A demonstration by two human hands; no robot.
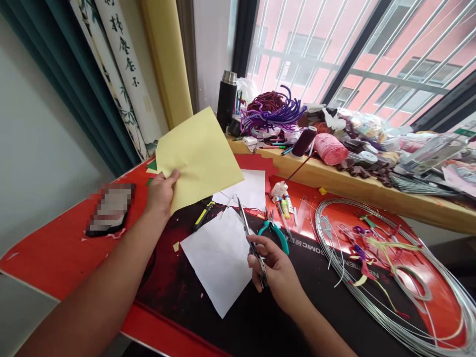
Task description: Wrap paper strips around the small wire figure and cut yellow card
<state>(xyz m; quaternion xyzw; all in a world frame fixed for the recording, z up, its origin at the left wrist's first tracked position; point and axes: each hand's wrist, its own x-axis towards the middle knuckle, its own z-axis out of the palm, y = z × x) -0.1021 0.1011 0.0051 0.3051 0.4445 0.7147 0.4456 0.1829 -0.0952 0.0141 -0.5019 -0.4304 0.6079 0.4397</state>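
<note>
My left hand (162, 192) pinches the lower left edge of a yellow paper sheet (201, 156), thumb on top, and holds it up over the table. Scissors (246, 223) are in my right hand (270, 263), their blades pointing up and away, a little to the right of the yellow sheet and not touching it. Beneath them a white paper (221, 263) lies on the black mat (308, 292). Another white sheet (253, 186) is partly hidden behind the yellow one. Teal-handled pliers (278, 234) rest just beyond my right hand.
A large wire coil (375, 329) with ribbon scraps (366, 270) lies at the right. A phone (111, 210) is at the left, a yellow-black cutter (204, 216) near the middle. Behind stand a glue bottle (278, 190), a black flask (226, 101) and a cluttered ledge (372, 196).
</note>
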